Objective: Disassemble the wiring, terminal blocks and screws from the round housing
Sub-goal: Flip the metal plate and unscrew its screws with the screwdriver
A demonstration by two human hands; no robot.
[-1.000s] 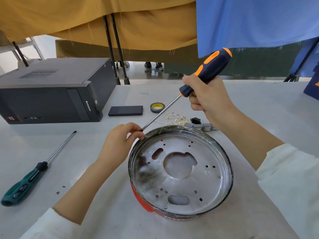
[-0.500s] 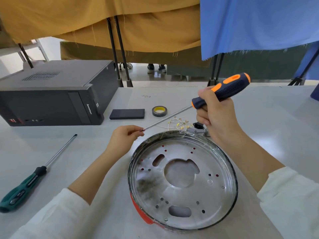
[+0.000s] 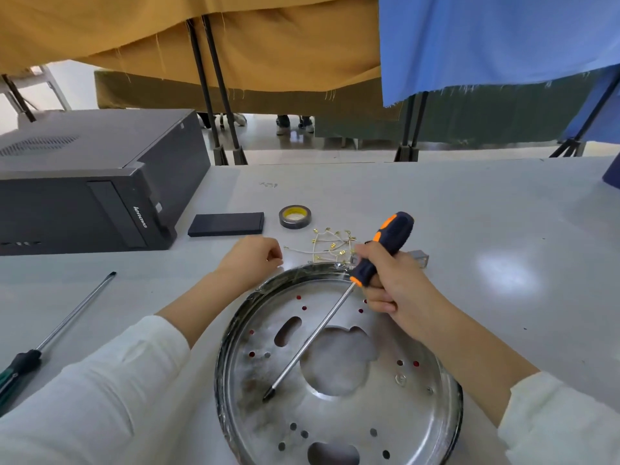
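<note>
While the round housing sat near on the table, wiring already lay beyond its far rim. The right hand gripped a screwdriver tipped inside; the left hand hovered, fingers curled, contents unclear. A few screws seemingly remained.

One head-worn wide-angle camera looks forward and down from the person's own position, close over the counter. The housing fills the near 6 o'clock area; cloths hang far off at 12 o'clock.
</note>
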